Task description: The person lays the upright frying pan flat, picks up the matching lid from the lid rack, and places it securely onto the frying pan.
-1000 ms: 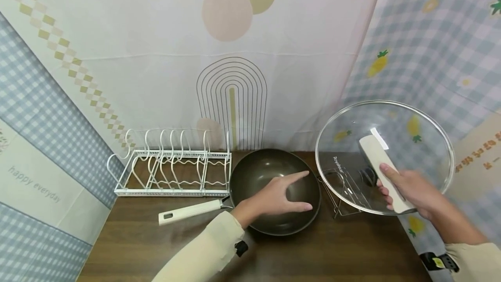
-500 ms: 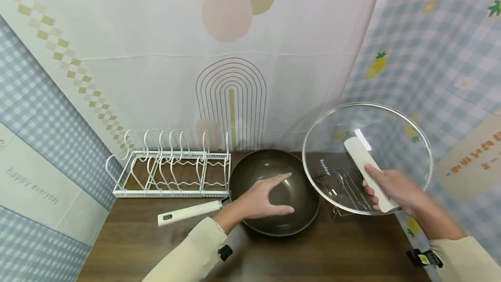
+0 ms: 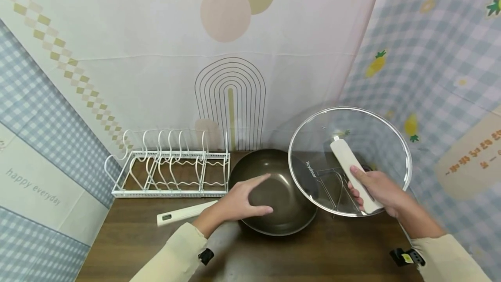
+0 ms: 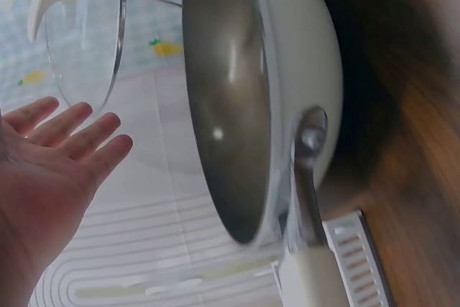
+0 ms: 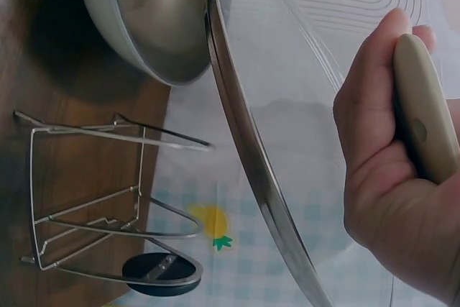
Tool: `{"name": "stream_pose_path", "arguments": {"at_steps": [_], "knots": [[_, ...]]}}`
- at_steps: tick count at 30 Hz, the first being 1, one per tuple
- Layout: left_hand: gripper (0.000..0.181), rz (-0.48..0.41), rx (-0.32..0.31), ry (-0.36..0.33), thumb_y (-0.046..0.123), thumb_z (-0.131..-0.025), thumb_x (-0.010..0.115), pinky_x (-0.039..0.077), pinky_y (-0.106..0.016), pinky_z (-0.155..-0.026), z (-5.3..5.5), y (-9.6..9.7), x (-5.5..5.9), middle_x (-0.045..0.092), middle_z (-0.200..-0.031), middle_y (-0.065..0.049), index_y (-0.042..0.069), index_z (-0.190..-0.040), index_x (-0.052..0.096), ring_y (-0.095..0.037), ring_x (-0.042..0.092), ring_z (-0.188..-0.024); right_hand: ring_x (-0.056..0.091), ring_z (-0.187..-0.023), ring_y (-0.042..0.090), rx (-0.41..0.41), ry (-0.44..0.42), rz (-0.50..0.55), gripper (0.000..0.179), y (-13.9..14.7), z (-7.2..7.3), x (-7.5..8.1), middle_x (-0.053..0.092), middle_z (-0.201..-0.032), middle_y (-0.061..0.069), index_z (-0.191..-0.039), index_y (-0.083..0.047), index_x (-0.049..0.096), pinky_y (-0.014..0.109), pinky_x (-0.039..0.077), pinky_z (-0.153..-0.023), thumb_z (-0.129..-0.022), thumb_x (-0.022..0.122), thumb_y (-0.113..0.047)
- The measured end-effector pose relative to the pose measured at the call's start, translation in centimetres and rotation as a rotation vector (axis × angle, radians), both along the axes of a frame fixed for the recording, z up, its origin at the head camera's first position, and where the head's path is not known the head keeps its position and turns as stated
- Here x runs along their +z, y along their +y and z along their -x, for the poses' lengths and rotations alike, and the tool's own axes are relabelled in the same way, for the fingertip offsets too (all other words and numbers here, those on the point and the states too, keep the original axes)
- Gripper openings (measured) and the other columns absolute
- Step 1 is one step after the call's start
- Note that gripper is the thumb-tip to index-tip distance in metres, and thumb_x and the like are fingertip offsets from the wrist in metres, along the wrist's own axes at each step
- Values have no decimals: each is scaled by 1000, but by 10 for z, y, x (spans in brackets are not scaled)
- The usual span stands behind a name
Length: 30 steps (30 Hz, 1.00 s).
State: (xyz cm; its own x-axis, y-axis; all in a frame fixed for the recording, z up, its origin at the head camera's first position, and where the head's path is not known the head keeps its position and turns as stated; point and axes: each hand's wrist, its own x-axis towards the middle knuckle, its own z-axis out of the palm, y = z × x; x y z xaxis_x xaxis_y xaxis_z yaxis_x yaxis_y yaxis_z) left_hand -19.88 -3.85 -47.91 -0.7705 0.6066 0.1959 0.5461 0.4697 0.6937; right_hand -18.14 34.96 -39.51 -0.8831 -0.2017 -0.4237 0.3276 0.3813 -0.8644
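My right hand grips the cream handle of a large clear glass lid with a metal rim. The lid is held up, partly over the right edge of a dark-lined wok on the counter. In the right wrist view the fingers wrap round the lid handle. My left hand hovers above the wok's left side, thumb and fingers spread, holding nothing. Below the left hand, the wok's cream handle points left. The left wrist view has the left hand apart from the wok.
A white wire rack with upright dividers stands left of the wok, against the wall. Right of the wok stands a small metal wire stand, seen through the lid from the head. Patterned cloth covers the walls around the wooden counter.
My right hand has carried the lid leftward, from over the wire stand to overlapping the wok's right edge. My left hand has drawn back left across the wok. Wok and rack stay put.
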Motion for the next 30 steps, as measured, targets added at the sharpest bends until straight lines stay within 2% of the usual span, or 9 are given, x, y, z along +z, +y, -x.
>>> {"name": "stream_pose_path", "arguments": {"at_steps": [10,16,22,28,29,30], "knots": [[86,27,36,37,62,-78,67,39,-38,-111,-2,-23,2,44,-149,8,30,-150,31,-12,44,-137,58,-52,12,18,-15,3,62,-9,-1,-11,58,-65,-2,-87,-3,58,39,57,-52,-98,33,-59],[87,45,96,14,64,-76,69,39,-37,-112,-6,-40,-1,45,-149,9,34,-149,32,-10,44,-136,58,-51,13,26,-13,-5,62,-18,-2,-13,58,-65,-1,-88,-2,58,38,57,-52,-98,35,-59],[85,61,158,-29,66,-75,68,40,-46,-108,-9,-57,-6,44,-149,11,37,-148,33,-17,47,-133,57,-51,13,25,-24,14,62,-27,0,-17,58,-65,0,-88,-1,57,38,56,-51,-98,35,-59],[86,72,193,-56,64,-75,69,40,-44,-110,-9,-69,-9,46,-148,6,33,-148,35,-18,46,-135,57,-51,13,30,-44,38,63,-32,0,-22,57,-65,0,-88,-1,56,36,56,-50,-97,36,-60],[86,72,195,-52,63,-75,70,41,-44,-110,-9,-71,-9,47,-148,5,31,-147,37,-17,48,-133,57,-51,13,34,-44,40,63,-33,-1,-23,57,-65,0,-88,-1,56,36,56,-50,-97,35,-60],[87,70,198,-62,62,-74,72,41,-43,-109,-9,-73,-10,47,-147,4,30,-147,37,-17,57,-124,57,-51,13,36,-45,39,64,-34,-1,-23,57,-65,0,-89,0,56,36,56,-50,-97,35,-60]]}}
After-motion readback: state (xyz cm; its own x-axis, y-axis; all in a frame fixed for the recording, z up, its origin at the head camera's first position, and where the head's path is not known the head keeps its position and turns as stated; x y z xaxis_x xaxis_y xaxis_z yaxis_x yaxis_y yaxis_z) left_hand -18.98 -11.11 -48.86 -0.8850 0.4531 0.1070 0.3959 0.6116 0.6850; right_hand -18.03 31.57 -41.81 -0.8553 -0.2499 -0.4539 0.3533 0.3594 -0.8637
